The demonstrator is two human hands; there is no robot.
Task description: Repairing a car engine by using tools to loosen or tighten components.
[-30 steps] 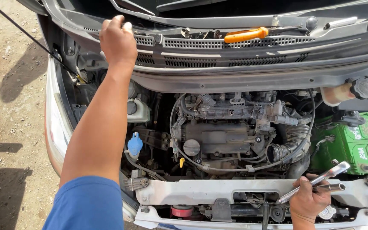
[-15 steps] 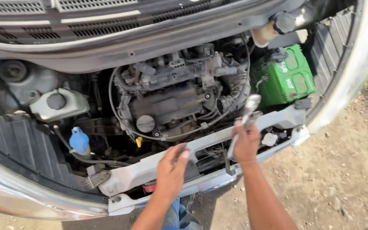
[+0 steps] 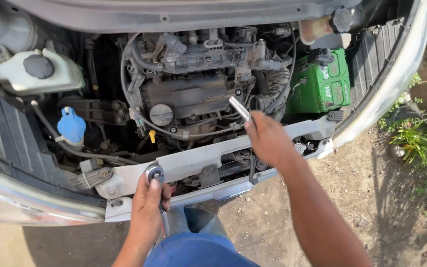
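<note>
I look down into a car's open engine bay. My left hand (image 3: 147,212) grips the handle of a chrome ratchet (image 3: 154,174), whose round head rests on the left part of the white front crossmember (image 3: 208,157). My right hand (image 3: 269,139) hovers over the crossmember's right half, closed on a slim shiny metal wrench (image 3: 239,109) that points up toward the engine (image 3: 189,94). A black round oil cap (image 3: 161,114) sits on the engine just left of the wrench tip.
A green battery (image 3: 322,84) stands at the right of the bay. At the left are a white reservoir with a black cap (image 3: 38,71) and a blue filler cap (image 3: 71,126). The silver bumper edge (image 3: 391,84) borders dirt ground and weeds at the right.
My left hand came down from the cowl area and now holds the ratchet on the crossmember. My right hand with the wrench moved up over the engine. The view swung closer.
</note>
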